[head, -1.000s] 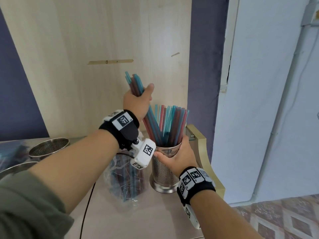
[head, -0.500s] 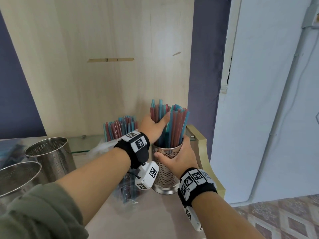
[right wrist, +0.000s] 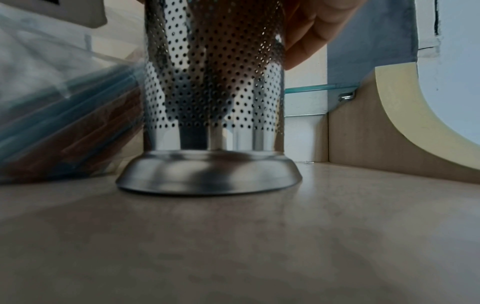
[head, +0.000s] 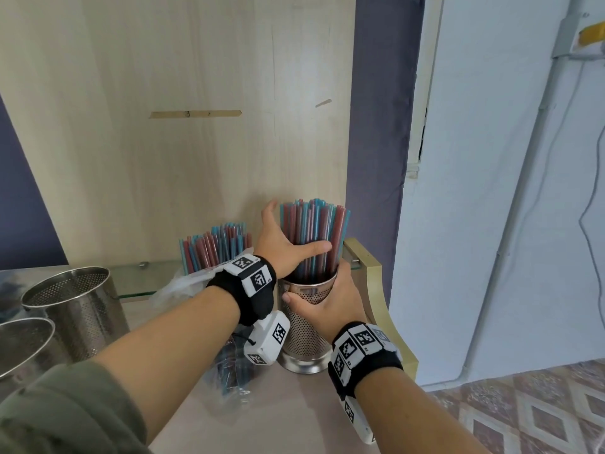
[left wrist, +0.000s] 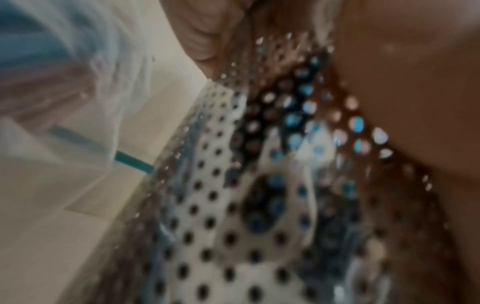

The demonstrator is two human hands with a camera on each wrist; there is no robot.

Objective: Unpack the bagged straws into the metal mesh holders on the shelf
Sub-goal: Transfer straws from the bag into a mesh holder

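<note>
A perforated metal holder (head: 304, 335) stands on the shelf, packed with red and blue straws (head: 314, 231). My right hand (head: 327, 299) grips its upper wall just under the rim; its fingers (right wrist: 311, 30) curl round the holder (right wrist: 213, 82). My left hand (head: 284, 247) wraps the straw bundle above the rim, thumb across the front and fingers behind. Left of the holder leans the clear plastic bag (head: 229, 371) with more straws (head: 216, 247) sticking out of its top. The left wrist view is blurred and shows the holder's mesh (left wrist: 221, 216) and the bag (left wrist: 52, 82).
Two empty mesh holders (head: 75, 306) (head: 23, 342) stand at the left of the shelf top (head: 262, 421). A glass shelf (head: 140, 276) runs along the wooden back panel. A curved wooden side panel (head: 376, 290) closes the right end, with tiled floor below it.
My left hand brought a raised bundle of straws down into the holder and now wraps the whole bundle. My right hand has stayed on the holder.
</note>
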